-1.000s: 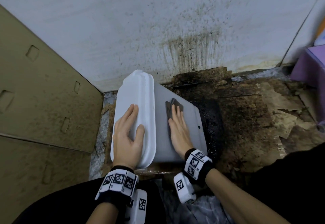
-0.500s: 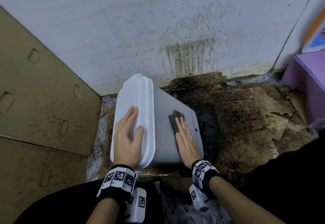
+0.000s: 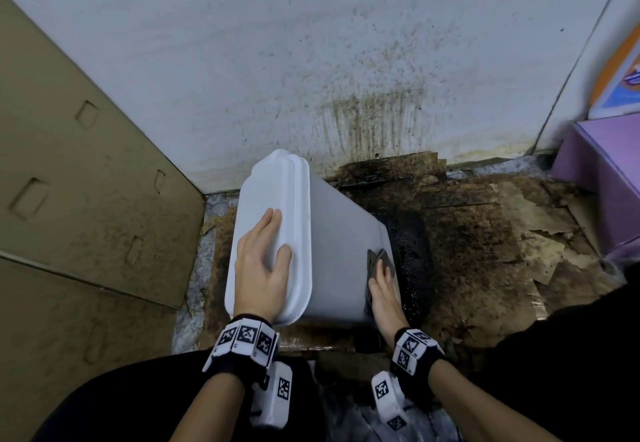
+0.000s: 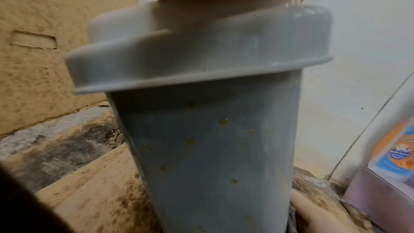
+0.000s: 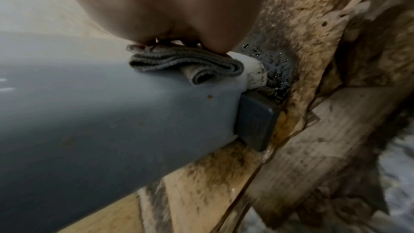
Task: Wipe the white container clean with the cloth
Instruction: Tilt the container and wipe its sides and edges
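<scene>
1. White container [image 3: 332, 251], plastic, tilted on its side on stained cardboard [image 3: 485, 251] at the foot of a spattered wall [image 3: 311, 60]; lid end [image 3: 273, 199] turned up and to the left, base end low toward the right.
2. Brown specks [image 4: 224, 121] dotted over the container's near side, as shown by the left wrist view.
3. Dark grey block [image 5: 255, 121] fitted at the container's base end, next to a soiled white part [image 5: 251, 66].
4. Grey cloth [image 3: 379, 263], folded in several layers, pressed on the container's upper face near its base edge; folds seen edge-on in the right wrist view [image 5: 179, 65].
5. Right hand [image 3: 384, 294] laid flat over the cloth, fingers straight and together, pressing it to the container; no curl round the cloth visible.
6. Left hand [image 3: 263, 268] spread flat on the lid end of the container, fingers extended, thumb out to the side, gripping nothing.
7. Black wet patch [image 3: 412, 251] on the cardboard just right of the container's base end.
8. Tan cardboard panel [image 3: 86, 181] with cut slots, upright, left of the container.
9. Purple box [image 3: 602, 178] well apart to the right of the container, with an orange-and-blue package [image 3: 620, 84] behind it.
10. Marker-patterned wristbands [image 3: 246, 337] on both wrists, nearest the viewer.
</scene>
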`<action>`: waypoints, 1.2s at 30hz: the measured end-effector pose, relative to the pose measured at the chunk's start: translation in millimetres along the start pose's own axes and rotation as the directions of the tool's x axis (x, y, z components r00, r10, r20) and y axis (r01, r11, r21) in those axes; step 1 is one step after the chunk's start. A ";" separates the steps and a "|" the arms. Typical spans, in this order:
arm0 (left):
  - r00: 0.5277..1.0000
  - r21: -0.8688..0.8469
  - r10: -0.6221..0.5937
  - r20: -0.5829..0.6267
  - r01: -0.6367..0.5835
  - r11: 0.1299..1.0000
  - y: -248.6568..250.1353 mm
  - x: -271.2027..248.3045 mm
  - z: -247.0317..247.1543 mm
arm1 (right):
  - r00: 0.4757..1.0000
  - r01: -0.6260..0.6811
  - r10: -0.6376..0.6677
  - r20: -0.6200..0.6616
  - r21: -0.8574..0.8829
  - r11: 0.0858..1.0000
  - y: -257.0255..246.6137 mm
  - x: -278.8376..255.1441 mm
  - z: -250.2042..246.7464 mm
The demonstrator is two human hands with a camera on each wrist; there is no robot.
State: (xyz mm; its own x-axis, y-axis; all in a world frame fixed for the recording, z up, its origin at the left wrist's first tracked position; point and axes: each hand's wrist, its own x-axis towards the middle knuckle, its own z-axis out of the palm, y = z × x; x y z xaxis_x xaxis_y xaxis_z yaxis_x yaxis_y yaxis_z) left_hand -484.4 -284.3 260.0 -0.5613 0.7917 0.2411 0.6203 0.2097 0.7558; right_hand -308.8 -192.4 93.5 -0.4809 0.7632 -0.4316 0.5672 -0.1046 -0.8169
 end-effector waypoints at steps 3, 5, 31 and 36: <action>1.000 0.002 0.003 -0.003 -0.003 1.000 3.8 -0.2 1.2 | 0.998 0.055 -0.050 -0.046 0.108 0.993 -18.5 -10.5 9.7; 1.000 0.006 0.000 -0.007 0.001 1.000 6.2 -0.1 2.3 | 0.990 0.130 -0.123 -0.066 0.118 0.985 -31.6 -19.0 16.8; 1.000 -0.013 -0.015 0.005 0.015 1.000 13.0 -2.4 5.5 | 0.978 0.187 -0.176 -0.109 0.100 0.977 -16.8 -15.1 14.8; 0.999 -0.005 -0.034 -0.008 0.034 0.999 10.4 -1.1 6.3 | 0.980 0.154 -0.128 -0.150 0.179 0.972 -44.1 -26.7 19.2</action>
State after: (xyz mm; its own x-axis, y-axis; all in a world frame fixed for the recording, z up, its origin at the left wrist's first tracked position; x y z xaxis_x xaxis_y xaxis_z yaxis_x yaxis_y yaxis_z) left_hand -473.9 -279.4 263.7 -0.5868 0.7792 0.2200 0.5977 0.2336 0.7669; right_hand -333.8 -220.4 133.7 -0.4438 0.8573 -0.2609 0.3575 -0.0976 -0.9288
